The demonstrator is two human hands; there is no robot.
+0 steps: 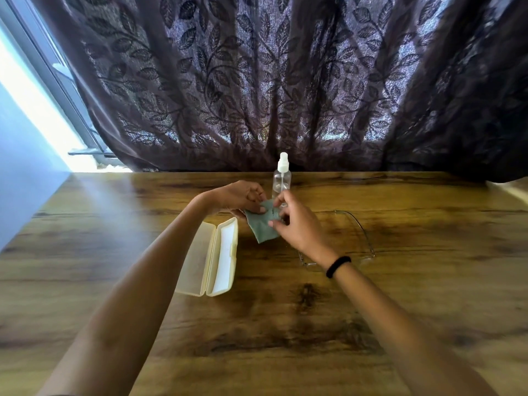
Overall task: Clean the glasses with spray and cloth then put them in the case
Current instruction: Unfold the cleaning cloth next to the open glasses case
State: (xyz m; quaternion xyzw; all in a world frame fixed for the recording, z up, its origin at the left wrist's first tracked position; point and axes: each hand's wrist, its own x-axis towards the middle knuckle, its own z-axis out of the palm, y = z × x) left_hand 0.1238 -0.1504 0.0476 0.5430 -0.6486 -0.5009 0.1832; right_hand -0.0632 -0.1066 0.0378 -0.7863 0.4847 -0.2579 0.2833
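Observation:
A grey-green cloth (263,228) hangs between both hands above the wooden table (285,324). My left hand (240,197) pinches its upper left edge. My right hand (297,224) pinches its right side. Clear-framed glasses (360,232) lie on the table to the right, temples unfolded, partly hidden by my right wrist. A clear spray bottle (282,177) with a white nozzle stands upright just behind the hands. The cream case (210,260) lies open on the table left of the cloth, under my left forearm's side.
A dark leaf-patterned curtain (271,81) hangs along the table's far edge. A bright window (43,110) is at the far left. A black band (338,266) circles my right wrist.

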